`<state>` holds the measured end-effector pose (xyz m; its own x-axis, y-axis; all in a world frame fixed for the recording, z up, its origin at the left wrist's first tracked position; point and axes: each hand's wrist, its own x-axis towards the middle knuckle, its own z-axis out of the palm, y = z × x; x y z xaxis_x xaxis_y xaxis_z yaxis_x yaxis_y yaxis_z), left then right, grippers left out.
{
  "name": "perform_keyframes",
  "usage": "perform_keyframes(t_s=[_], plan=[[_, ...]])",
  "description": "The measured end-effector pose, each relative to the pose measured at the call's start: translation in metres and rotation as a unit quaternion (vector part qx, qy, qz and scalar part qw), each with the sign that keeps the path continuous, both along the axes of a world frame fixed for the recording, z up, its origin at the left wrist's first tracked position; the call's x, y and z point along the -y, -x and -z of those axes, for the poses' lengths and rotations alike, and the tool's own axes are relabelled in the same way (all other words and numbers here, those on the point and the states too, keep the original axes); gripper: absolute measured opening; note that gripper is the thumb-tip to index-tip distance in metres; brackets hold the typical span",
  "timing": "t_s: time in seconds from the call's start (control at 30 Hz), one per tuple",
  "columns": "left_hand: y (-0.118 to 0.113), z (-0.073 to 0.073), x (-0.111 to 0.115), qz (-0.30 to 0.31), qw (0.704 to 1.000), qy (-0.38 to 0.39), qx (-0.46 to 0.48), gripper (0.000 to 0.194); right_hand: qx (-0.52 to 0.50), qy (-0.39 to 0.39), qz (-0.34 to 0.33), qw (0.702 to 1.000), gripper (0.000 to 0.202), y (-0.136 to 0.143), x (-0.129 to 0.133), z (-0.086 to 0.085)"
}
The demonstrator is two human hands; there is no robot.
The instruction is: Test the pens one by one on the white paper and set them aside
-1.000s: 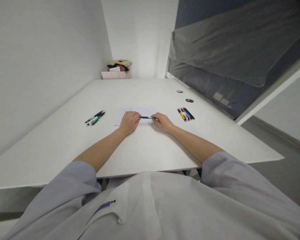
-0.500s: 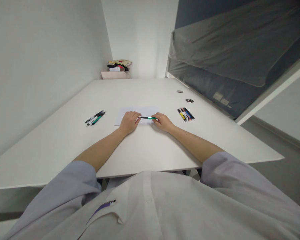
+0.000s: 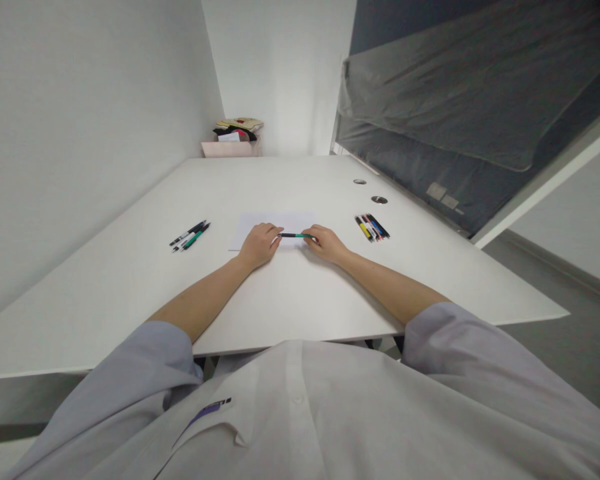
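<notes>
A green pen with a black grip (image 3: 294, 235) lies level between my two hands, over a sheet of white paper (image 3: 241, 233). My right hand (image 3: 326, 243) pinches its green end between thumb and fingers. At the black tip end, my left hand (image 3: 259, 244) has its thumb and fingertips closed on the pen. Both hands rest low over the paper and cover parts of it. To the left lies a small group of pens (image 3: 190, 237), black, white and green. On the right is a row of several pens (image 3: 372, 228) in yellow, white, red, blue and black.
The white table (image 3: 130, 300) runs back to a pink box (image 3: 227, 149) holding cloth-like items. Two round metal grommets (image 3: 379, 200) are set in its right side. A dark partition (image 3: 410, 160) with sheeting stands along the right edge, a white wall along the left.
</notes>
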<state>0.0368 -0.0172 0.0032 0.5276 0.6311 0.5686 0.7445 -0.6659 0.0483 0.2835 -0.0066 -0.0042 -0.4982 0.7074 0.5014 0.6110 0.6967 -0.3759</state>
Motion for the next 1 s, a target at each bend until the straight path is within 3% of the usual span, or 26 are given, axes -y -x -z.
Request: perform_keyframes(t_s=[0.4, 1.0], plan=[[0.001, 0.004, -0.004, 0.003, 1.0, -0.007, 0.023, 0.023, -0.009, -0.003, 0.006, 1.0, 0.025, -0.001, -0.002, 0.001], [0.002, -0.006, -0.001, -0.032, 0.999, 0.012, 0.003, 0.019, -0.003, -0.007, 0.045, 0.999, 0.024, -0.013, -0.002, -0.007]])
